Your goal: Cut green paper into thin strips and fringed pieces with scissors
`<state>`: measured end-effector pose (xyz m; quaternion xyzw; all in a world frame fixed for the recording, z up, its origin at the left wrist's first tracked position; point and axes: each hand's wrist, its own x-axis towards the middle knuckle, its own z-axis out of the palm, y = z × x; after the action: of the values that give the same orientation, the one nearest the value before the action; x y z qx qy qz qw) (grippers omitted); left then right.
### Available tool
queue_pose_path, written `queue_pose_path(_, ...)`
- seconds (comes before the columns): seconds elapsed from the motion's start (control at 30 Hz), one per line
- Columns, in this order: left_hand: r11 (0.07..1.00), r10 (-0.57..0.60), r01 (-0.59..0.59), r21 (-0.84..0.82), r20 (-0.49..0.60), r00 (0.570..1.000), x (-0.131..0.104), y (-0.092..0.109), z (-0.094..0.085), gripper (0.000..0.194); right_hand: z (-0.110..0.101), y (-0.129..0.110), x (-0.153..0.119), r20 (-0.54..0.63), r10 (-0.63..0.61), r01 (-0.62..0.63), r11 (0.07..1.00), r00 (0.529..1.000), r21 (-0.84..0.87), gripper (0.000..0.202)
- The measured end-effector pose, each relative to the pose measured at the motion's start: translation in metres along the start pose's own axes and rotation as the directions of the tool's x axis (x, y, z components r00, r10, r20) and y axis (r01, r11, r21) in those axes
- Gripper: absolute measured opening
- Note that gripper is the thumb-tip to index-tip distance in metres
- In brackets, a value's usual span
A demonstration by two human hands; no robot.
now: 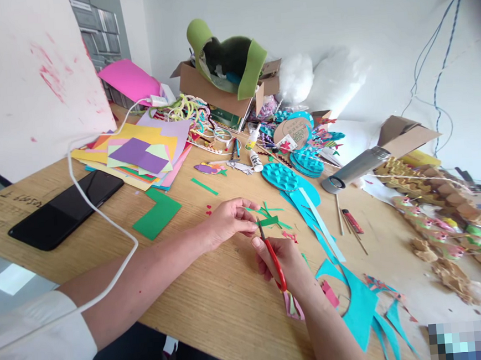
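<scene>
My left hand [232, 225] pinches a small green paper strip [270, 221] over the middle of the wooden table [209, 315]. Red-handled scissors [277, 266] are in my right hand [281, 263], their blades up against the strip near my left fingertips. Thin green scraps [283, 225] lie just beyond the strip, with small red scraps [290, 236] close by. To the left of my left hand are a larger green paper piece [157, 213] and a separate narrow green strip [204, 186].
A black phone [66, 210] and stacked coloured paper [138, 154] lie at the left, under a white cable [117, 231]. Glue bottles [255, 161] stand behind my hands. Blue paper pieces [361, 303] and a metallic cylinder [354, 170] are at the right.
</scene>
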<state>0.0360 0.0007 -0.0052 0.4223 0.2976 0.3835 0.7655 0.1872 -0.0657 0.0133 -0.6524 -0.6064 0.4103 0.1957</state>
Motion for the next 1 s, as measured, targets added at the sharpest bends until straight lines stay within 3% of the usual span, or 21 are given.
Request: queue_pose_path(1.0, 1.0, -0.014, 0.014, 0.025, 0.007, 1.0, -0.0001, 0.0011, -0.0004, 0.042, -0.001, 0.0057, 0.0022, 0.031, 0.023, -0.025, 0.998, 0.999, 0.05, 0.049)
